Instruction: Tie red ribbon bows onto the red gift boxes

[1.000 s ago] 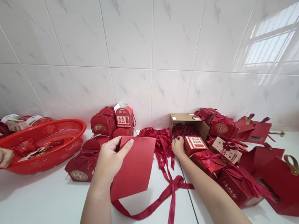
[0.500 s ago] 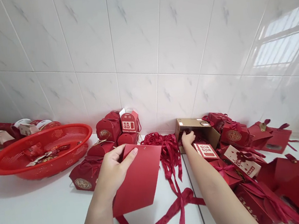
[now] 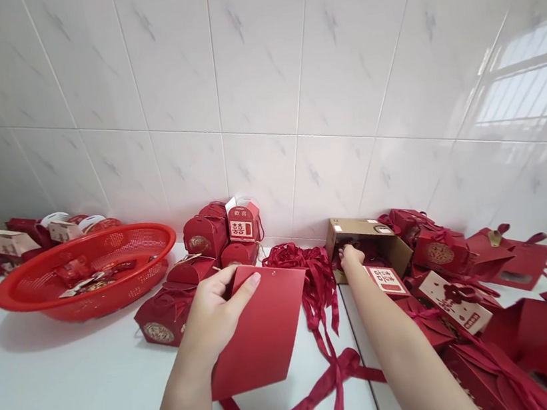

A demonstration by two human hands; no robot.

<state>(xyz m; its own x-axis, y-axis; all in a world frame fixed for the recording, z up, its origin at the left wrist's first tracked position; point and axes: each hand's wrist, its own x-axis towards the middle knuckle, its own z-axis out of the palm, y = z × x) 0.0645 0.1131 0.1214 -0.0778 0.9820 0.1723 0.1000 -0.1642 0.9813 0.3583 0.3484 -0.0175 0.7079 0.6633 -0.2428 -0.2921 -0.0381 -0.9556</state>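
Observation:
My left hand grips the upper left edge of a flat red paper sheet, holding it just over the white counter. My right hand reaches into the open brown cardboard box by the wall, fingers curled down among dark red pieces inside; what they hold is hidden. A heap of red ribbons lies between the two hands, and one long ribbon trails toward me under the sheet.
A red plastic basket with small packets stands at the left. Folded red gift boxes cluster by the tiled wall. Several red boxes and flat bags are piled at the right. More boxes lie at the far left.
My right hand moved from the small red boxes up into the cardboard box. Another person's hand at the left basket has left the view. The camera shifted slightly.

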